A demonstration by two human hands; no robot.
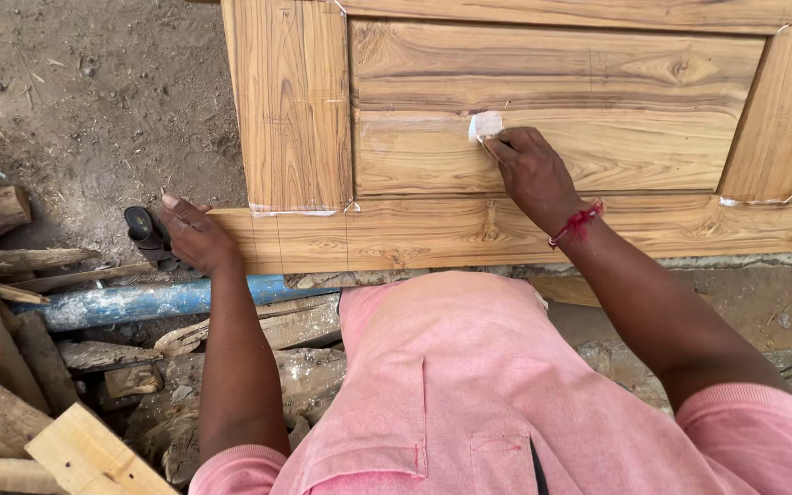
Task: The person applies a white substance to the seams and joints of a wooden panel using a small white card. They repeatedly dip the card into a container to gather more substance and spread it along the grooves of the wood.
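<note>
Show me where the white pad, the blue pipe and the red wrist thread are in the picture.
white pad (485, 125): head view, on its middle, above the right hand's fingertips.
blue pipe (153, 301): head view, on its painted middle, left of the left arm.
red wrist thread (577, 224): head view, on the strands at the right wrist.

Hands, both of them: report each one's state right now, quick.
Left hand: open, fingers resting flat on the corner of the wooden door, holding nothing.
Right hand: closed on a small white pad, pressed against the door's panel.
</note>
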